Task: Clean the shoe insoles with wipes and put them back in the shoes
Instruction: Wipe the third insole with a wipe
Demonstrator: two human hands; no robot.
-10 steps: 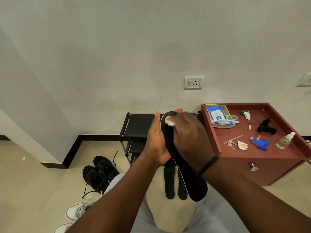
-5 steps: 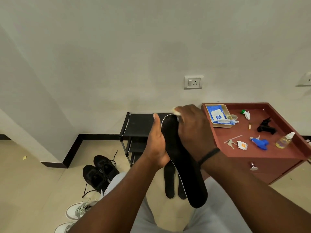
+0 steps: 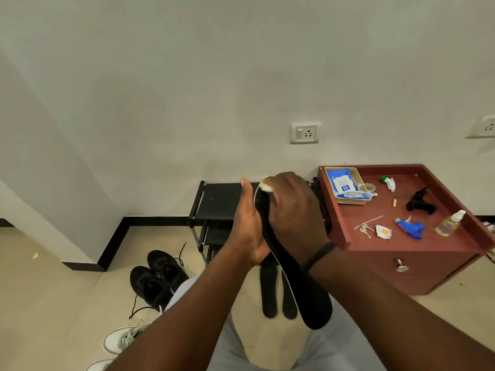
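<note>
- The left hand (image 3: 247, 226) supports a black insole (image 3: 302, 285) from behind, palm against its back, fingers straight and thumb up along the left edge.
- The right hand (image 3: 292, 207) presses a small white wipe (image 3: 267, 186) onto the toe end of that insole; its fingers curl over the wipe and the insole's top edge.
- The insole runs tilted, toe up near the shoe rack's (image 3: 219, 202) top shelf, heel hanging low between the person's knees, with a thin white rim showing down its left side.
- Two more insoles (image 3: 278, 295) lie flat on the floor, side by side, just behind the held one.
- A pair of black shoes (image 3: 158, 277) stands on the tiles left of the rack, laces loose; white sneakers (image 3: 123, 341) sit nearer, at the lower left.
- The red cabinet (image 3: 417, 263) stands close on the right, its raised lip just beside the right wrist.
- On it, a tray holds a blue wipes packet (image 3: 341, 182); keys (image 3: 364, 229), a blue sprayer head (image 3: 411, 228) and a small spray bottle (image 3: 450, 223) lie apart.
- Open floor stretches left towards the wall's black skirting (image 3: 112, 242).
</note>
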